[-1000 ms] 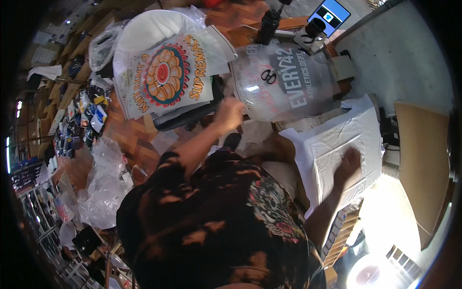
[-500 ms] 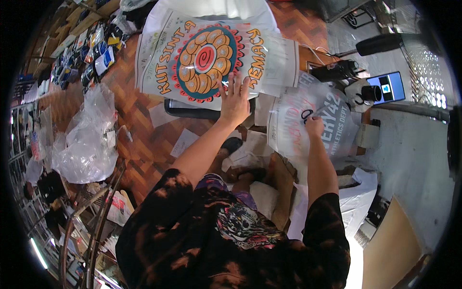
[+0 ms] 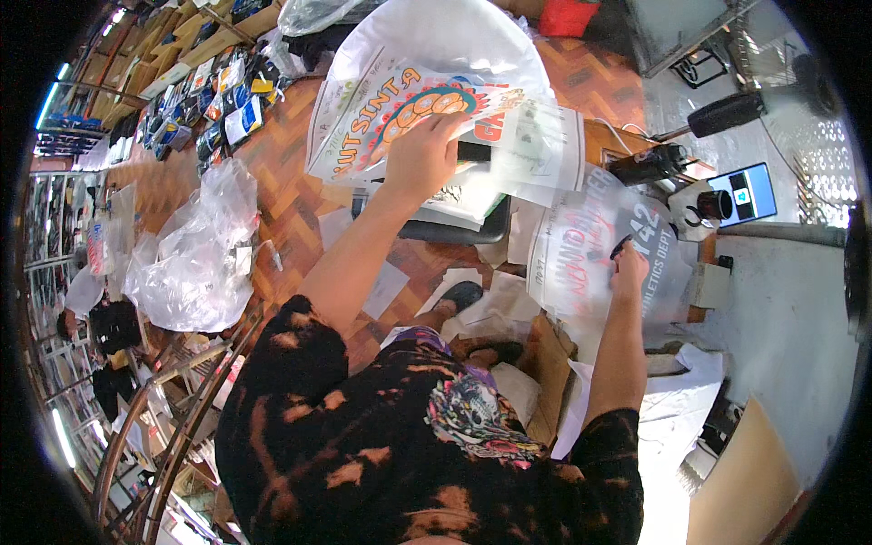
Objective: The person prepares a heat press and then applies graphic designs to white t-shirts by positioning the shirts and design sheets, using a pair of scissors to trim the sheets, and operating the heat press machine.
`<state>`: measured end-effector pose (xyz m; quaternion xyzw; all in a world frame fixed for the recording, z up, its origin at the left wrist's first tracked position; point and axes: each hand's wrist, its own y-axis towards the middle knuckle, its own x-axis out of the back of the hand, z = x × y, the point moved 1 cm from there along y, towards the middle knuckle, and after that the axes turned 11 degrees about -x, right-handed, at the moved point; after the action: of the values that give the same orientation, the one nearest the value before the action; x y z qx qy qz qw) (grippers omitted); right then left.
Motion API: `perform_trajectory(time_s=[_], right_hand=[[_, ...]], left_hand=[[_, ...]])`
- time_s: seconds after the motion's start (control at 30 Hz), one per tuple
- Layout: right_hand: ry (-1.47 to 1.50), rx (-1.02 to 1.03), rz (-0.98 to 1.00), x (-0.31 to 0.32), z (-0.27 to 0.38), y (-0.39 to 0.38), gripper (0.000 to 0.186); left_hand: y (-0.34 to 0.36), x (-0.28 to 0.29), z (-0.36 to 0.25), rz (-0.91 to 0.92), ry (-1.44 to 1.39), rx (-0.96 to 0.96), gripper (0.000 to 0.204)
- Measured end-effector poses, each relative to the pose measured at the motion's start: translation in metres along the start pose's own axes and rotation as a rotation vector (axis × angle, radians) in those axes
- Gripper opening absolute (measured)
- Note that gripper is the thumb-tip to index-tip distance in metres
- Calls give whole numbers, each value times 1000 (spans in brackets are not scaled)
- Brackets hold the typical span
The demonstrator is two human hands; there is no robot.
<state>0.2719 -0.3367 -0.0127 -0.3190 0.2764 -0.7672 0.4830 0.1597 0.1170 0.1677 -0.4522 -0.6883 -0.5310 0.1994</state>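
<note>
My left hand (image 3: 422, 156) grips the near edge of a clear printed film sheet (image 3: 400, 118) with orange lettering and a teal, orange and red round design. That edge is lifted and bent away from me, baring more sheets (image 3: 463, 202) on the dark-rimmed support below. My right hand (image 3: 629, 270) is closed around black-handled scissors (image 3: 621, 245), whose blades I cannot make out. It is over another translucent film (image 3: 568, 259) with red and white lettering, to the right of the lifted sheet.
A white round-edged surface (image 3: 454, 45) lies behind the sheets. Right of them are a black cylindrical object (image 3: 649, 163) and a lit screen (image 3: 752, 193). Clear plastic bags (image 3: 195, 263) lie on the wooden floor at left, near a metal railing (image 3: 173, 436). Packed goods (image 3: 227, 100) sit at far left.
My left hand, earlier flat on the round design, has now raised and folded back the sheet's near edge. My right hand has moved slightly right and nearer with the scissors. The view has shifted.
</note>
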Motion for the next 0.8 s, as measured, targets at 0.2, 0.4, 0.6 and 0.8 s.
perform_trajectory(time_s=[0.2,0.4,0.6,0.8], right_hand=[[525,265,332,72,18,-196,54],[581,452,178,186,-56,-287,57],[794,572,-505,331,-153,-342,48],[1033,496,-867,389,-283,-426,45]], left_hand=[[44,18,-9,-29,110,-68,32],[38,39,-190,711,-307,-569,25],[39,45,-375,828,-1211,-916,16],[75,-104,-527,645,-589,-1319,38]])
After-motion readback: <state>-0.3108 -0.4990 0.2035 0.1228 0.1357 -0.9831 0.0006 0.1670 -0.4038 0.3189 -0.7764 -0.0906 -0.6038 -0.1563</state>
